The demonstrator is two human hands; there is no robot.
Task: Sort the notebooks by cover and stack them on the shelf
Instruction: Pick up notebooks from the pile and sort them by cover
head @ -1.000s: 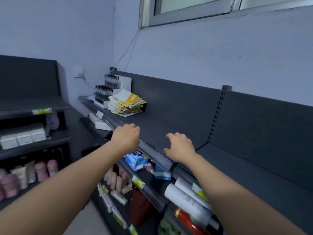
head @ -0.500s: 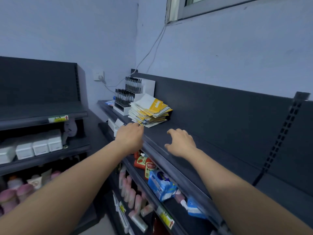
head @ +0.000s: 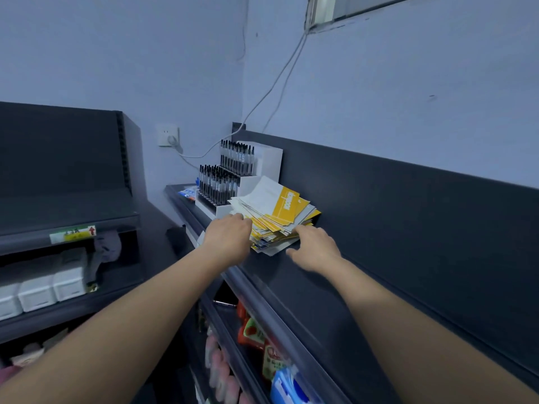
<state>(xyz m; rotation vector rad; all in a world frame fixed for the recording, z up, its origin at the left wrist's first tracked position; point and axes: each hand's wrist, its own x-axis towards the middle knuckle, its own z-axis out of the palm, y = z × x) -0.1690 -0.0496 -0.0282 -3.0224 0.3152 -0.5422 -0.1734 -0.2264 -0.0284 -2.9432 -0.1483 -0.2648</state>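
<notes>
Both my bare arms stretch forward from the lower corners, angled in toward each other. My left hand (head: 230,239) is knuckles-up, its back toward me, fingers bent away and down so I cannot see their tips or judge the grip. My right hand (head: 316,249) lies palm down, wrist straight, fingers loosely spread and pointing ahead, thumb out to the left. The hands sit near each other, not touching
</notes>
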